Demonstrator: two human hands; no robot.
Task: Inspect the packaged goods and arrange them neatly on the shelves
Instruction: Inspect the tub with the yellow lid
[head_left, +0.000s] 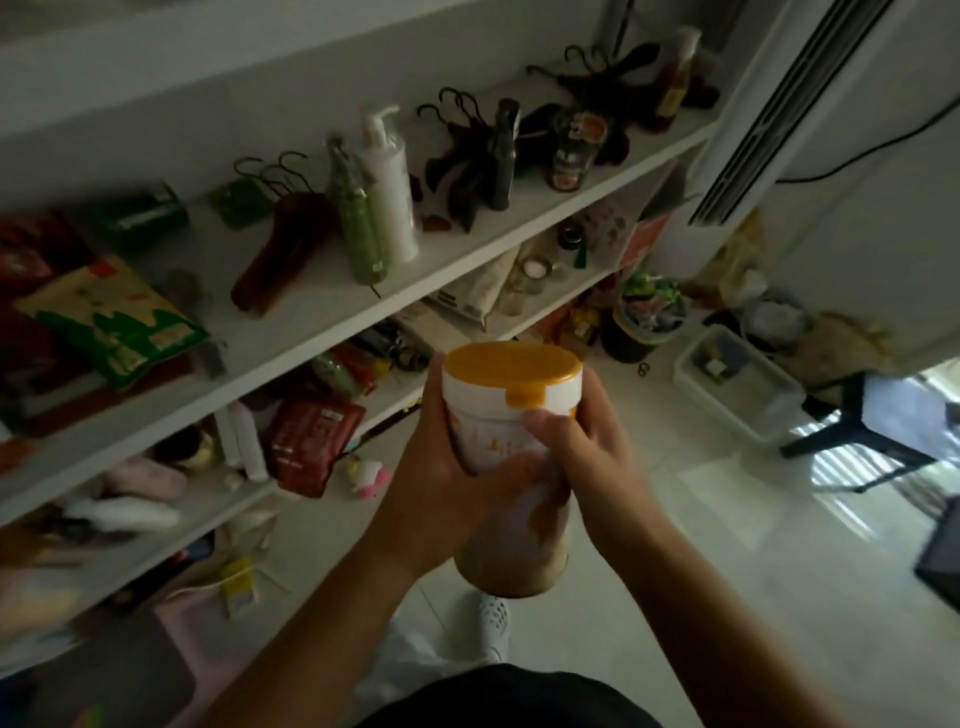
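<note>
I hold a white canister with an orange flip lid (511, 374) upright in front of me, over the floor. My left hand (447, 483) wraps its left side and front. My right hand (587, 457) grips its right side, thumb across the upper body just under the lid. The canister's lower part is brownish and partly hidden by my fingers. White shelves (322, 322) stand to my left, about an arm's reach away. On them lie a green and yellow packet (114, 322), a red pouch (306, 441) and a white pump bottle (389, 192).
The upper shelf also carries a green bottle (363, 228), black hangers (462, 156), a dark jar (571, 150) and an amber bottle (675, 83). On the floor at right sit a dark bucket (644, 322), a clear plastic bin (737, 384) and a black stool (872, 415).
</note>
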